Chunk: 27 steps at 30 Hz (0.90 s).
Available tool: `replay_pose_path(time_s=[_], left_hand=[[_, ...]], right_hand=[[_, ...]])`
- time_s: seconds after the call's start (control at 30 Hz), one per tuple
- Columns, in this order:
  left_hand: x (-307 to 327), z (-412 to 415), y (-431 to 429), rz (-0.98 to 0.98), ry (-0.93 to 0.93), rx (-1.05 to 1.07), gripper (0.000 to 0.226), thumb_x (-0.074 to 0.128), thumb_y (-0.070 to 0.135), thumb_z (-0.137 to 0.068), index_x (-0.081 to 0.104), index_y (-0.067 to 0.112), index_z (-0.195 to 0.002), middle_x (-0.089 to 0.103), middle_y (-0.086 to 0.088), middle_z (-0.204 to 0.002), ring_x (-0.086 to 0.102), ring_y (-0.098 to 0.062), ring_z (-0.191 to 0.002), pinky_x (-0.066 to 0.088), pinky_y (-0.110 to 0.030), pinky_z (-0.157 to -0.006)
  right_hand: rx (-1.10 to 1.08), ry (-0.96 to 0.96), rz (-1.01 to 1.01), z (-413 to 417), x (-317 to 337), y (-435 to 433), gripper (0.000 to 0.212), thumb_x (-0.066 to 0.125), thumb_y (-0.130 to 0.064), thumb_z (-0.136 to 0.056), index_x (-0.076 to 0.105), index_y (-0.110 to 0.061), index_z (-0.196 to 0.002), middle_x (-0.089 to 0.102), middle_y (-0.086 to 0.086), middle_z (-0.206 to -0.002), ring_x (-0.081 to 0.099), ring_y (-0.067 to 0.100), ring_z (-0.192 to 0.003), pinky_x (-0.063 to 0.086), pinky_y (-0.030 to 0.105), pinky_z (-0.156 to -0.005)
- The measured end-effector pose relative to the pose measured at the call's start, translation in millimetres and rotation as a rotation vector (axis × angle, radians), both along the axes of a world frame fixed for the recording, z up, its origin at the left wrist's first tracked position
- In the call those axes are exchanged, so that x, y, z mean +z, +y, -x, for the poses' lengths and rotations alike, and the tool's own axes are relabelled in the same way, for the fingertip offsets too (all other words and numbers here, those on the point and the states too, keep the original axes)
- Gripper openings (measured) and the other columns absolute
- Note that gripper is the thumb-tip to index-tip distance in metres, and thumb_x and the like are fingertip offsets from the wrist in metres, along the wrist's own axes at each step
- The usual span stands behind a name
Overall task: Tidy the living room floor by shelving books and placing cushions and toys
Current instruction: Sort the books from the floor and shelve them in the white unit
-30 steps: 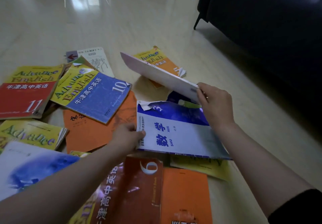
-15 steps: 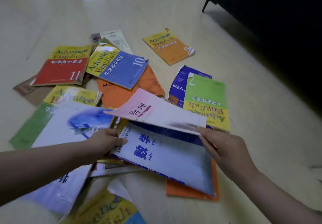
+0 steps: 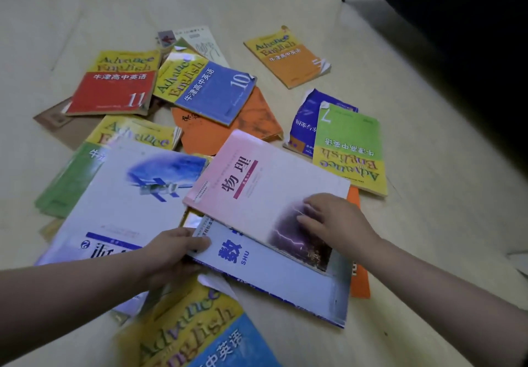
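The pink book (image 3: 257, 184), held up at a slant by the right hand half a second ago, now lies flat on top of the white and blue maths book (image 3: 274, 278), covering its upper part at an angle. The right hand (image 3: 334, 221) rests on the pink cover near the lightning picture, its fingers spread and only slightly bent, so its grip is loose and holds nothing. The left hand (image 3: 174, 249) has its grip closed on the left edge of the maths book, thumb on top of the cover. Both books lie low in the middle of the view on a pale, glossy floor (image 3: 228, 1), among many scattered textbooks. To the left, touching the left hand, is a large white book with a blue picture (image 3: 120, 201). Further off lie a red book marked 11 (image 3: 111, 92) and a blue book marked 10 (image 3: 211, 92), the latter overlapping an orange book (image 3: 217, 135). To the right a green book marked 7 (image 3: 348, 149) lies over a dark blue one, and a yellow and orange book (image 3: 285, 58) sits apart beyond them. A yellow and blue book (image 3: 200, 335) fills the bottom edge. A dark sofa (image 3: 457, 38) on thin legs stands at the upper right.
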<state>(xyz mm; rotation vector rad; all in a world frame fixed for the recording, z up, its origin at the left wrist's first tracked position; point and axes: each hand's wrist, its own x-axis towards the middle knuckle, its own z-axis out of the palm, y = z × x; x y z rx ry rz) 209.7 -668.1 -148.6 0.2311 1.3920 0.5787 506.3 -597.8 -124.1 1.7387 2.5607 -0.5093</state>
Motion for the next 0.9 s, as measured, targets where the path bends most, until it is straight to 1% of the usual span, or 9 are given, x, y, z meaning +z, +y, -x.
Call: replay_pose_path(time_s=[0.07,0.1,0.2,0.33,0.47,0.57,0.67,0.77,0.9], left_hand=[[1.2,-5.3,-3.2,-0.010,-0.035,0.105,0.026,0.058,0.002,-0.090,0.054,-0.005,-0.114,0.072,-0.022,-0.093,0.073,-0.027,-0.076,0.058,-0.028,-0.054],[2.9,-9.3,-6.7,-0.015,-0.051,0.157,0.022,0.057,0.002,-0.090,0.056,-0.005,-0.110,0.073,-0.021,-0.088,0.073,-0.025,-0.071,0.056,-0.025,-0.051],[2.0,-20.3,-21.2,-0.007,-0.086,0.279,0.022,0.059,0.003,-0.089,0.058,-0.005,-0.110,0.073,-0.020,-0.093,0.072,-0.025,-0.077,0.056,-0.023,-0.048],[-4.3,-36.0,-34.2,0.031,-0.081,0.243,0.022,0.057,0.005,-0.091,0.058,0.006,-0.114,0.074,-0.016,-0.097,0.070,-0.027,-0.089,0.061,-0.032,-0.066],[-5.3,-37.9,-26.8,0.022,-0.058,0.226,0.019,0.054,0.001,-0.093,0.057,0.002,-0.111,0.074,-0.018,-0.093,0.071,-0.027,-0.080,0.061,-0.032,-0.064],[-7.0,-33.8,-20.3,0.003,-0.046,0.218,0.021,0.052,-0.001,-0.094,0.054,-0.002,-0.115,0.073,-0.021,-0.095,0.070,-0.031,-0.088,0.061,-0.032,-0.062],[-7.2,-26.1,-8.6,-0.054,0.036,0.148,0.021,0.051,0.000,-0.094,0.053,-0.002,-0.115,0.073,-0.021,-0.095,0.071,-0.028,-0.081,0.059,-0.029,-0.056],[-5.3,-18.2,11.2,-0.152,0.113,0.088,0.016,0.046,-0.001,-0.096,0.054,0.000,-0.110,0.071,-0.021,-0.096,0.069,-0.028,-0.077,0.059,-0.030,-0.054],[0.8,-18.3,45.4,-0.256,0.152,0.115,0.020,0.039,0.012,-0.099,0.058,0.009,-0.092,0.064,-0.015,-0.083,0.061,-0.024,-0.068,0.056,-0.034,-0.062]], right_hand=[[0.010,-0.020,0.044,13.9,-12.8,31.6,0.053,0.058,-0.047,-0.089,0.052,-0.015,-0.131,0.048,0.005,-0.141,0.044,0.024,-0.130,0.037,0.033,-0.103],[-0.006,-0.042,0.082,20.8,-18.0,45.8,0.063,0.060,-0.049,-0.087,0.045,-0.012,-0.136,0.040,0.009,-0.146,0.038,0.026,-0.135,0.032,0.033,-0.107],[-0.086,-0.069,0.094,38.1,-30.1,76.6,0.078,0.066,-0.057,-0.076,0.042,-0.006,-0.130,0.042,0.013,-0.135,0.040,0.030,-0.128,0.037,0.036,-0.103],[-0.201,-0.073,0.132,38.6,-36.9,94.1,0.093,0.069,-0.066,-0.067,0.040,-0.008,-0.134,0.046,0.013,-0.134,0.045,0.030,-0.122,0.041,0.041,-0.099],[-0.253,0.006,0.126,28.9,-37.7,109.9,0.066,0.074,-0.063,-0.063,0.061,-0.011,-0.101,0.061,0.009,-0.103,0.057,0.029,-0.097,0.045,0.035,-0.076],[-0.277,0.217,0.093,16.6,-27.7,104.8,0.036,0.070,-0.042,-0.082,0.060,-0.012,-0.098,0.061,0.002,-0.093,0.056,0.025,-0.088,0.042,0.034,-0.070],[-0.262,0.379,-0.003,-1.2,-17.9,89.6,0.007,0.063,-0.028,-0.090,0.061,-0.022,-0.090,0.059,-0.008,-0.078,0.055,0.014,-0.077,0.040,0.030,-0.066],[-0.362,0.672,0.052,-17.1,-10.7,67.5,0.014,0.067,-0.019,-0.085,0.060,-0.025,-0.075,0.057,-0.011,-0.066,0.050,-0.006,-0.060,0.037,0.016,-0.059],[-0.478,0.791,0.172,-28.6,-17.6,32.6,0.009,0.068,-0.016,-0.085,0.067,-0.008,-0.085,0.064,0.004,-0.076,0.055,0.011,-0.066,0.043,0.031,-0.066]])
